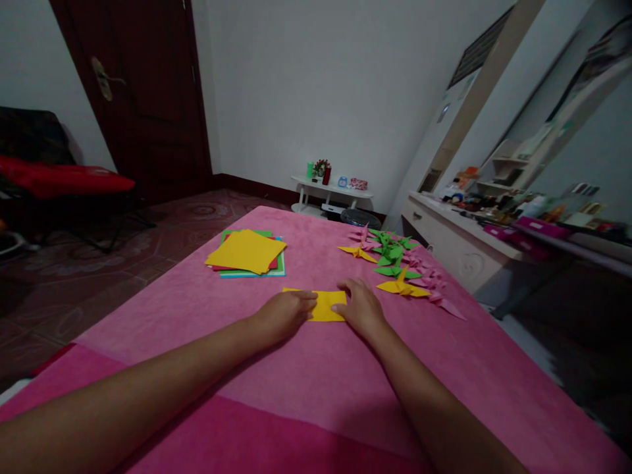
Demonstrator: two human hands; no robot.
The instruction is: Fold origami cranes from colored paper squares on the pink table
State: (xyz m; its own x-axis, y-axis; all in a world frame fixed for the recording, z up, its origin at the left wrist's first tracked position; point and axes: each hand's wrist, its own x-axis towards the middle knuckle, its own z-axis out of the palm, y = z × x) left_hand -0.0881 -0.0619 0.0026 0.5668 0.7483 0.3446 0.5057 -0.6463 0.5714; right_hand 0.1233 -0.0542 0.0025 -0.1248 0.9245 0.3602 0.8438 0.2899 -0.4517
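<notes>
A yellow sheet of origami paper [326, 307], folded into a rectangle, lies on the pink cloth in front of me. My left hand [286, 315] rests over its left part, fingers stretched flat on the paper. At the right edge, my right hand [364, 308] grips the sheet, its thumb on top and its fingers curled by the far corner. Beyond my left hand sits a stack of square coloured paper [247, 251], yellow uppermost. To the right of my right hand stands a yellow paper crane [403, 286], among several green paper cranes [390, 250] and pink ones.
The pink cloth [197, 368] covers the surface under my hands. A dressing table [459, 230] crowded with small items stands along the right. A low white stand [336, 189] with flowers is by the far wall. A red-covered chair [64, 181] and a dark door [143, 99] are left.
</notes>
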